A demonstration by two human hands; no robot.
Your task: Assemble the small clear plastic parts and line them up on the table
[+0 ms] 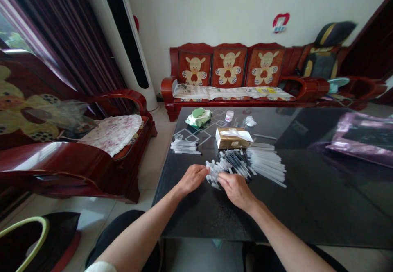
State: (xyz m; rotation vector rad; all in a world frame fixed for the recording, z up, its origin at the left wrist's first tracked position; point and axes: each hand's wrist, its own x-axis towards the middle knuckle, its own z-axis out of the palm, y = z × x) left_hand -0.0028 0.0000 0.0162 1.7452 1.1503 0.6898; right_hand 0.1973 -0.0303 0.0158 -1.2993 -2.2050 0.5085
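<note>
A loose heap of short whitish translucent pen caps lies on the dark table in front of me. My left hand is at the heap's left edge, its fingers drawn together with the tips at the caps. From the right, my right hand reaches in at the near side, fingers pressed together against the caps. What either hand pinches is hidden. Just beyond my right hand lie dark pen refills. White pen barrels fan out to their right. On the left rests a row of white pens.
Behind the heap stands a tissue box. Farther back are a green wipes pack, a small cup and crumpled tissue. A shiny purple package lies right on the black table.
</note>
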